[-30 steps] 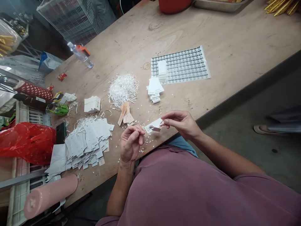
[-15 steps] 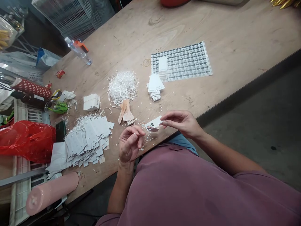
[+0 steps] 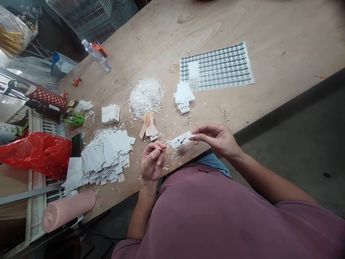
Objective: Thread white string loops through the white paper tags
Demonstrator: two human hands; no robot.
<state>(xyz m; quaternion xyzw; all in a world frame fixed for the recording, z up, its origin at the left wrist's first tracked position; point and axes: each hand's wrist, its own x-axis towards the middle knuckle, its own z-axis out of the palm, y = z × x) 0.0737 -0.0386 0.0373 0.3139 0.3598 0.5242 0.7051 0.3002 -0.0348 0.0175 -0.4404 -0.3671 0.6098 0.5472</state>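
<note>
Between the thumb and fingers of my right hand (image 3: 217,140) is one end of a white paper tag (image 3: 178,141) with small dark print, held out over the table edge. A thin brownish strip or shadow crosses the tag; I cannot tell which. My left hand (image 3: 153,162) is closed in a pinch left of the tag, apart from it. Whatever is at its fingertips is too small to make out. Tiny white paper bits lie scattered beneath both hands. Beyond them are several tan tags (image 3: 151,130) and a heap of white strings (image 3: 145,99).
A big pile of white tags (image 3: 105,158) with strings spreads at left, near a banded card stack (image 3: 110,114). White cards (image 3: 184,94) overlap a printed label sheet (image 3: 223,68). A pink cylinder (image 3: 70,210), red bag (image 3: 40,153), phone (image 3: 77,145) and plastic bottle (image 3: 97,55) line the left side.
The view has shifted slightly, moving the table things rightward in the picture. The tag in my right hand has tilted and its printed face looks different. My left hand stays pinched.
</note>
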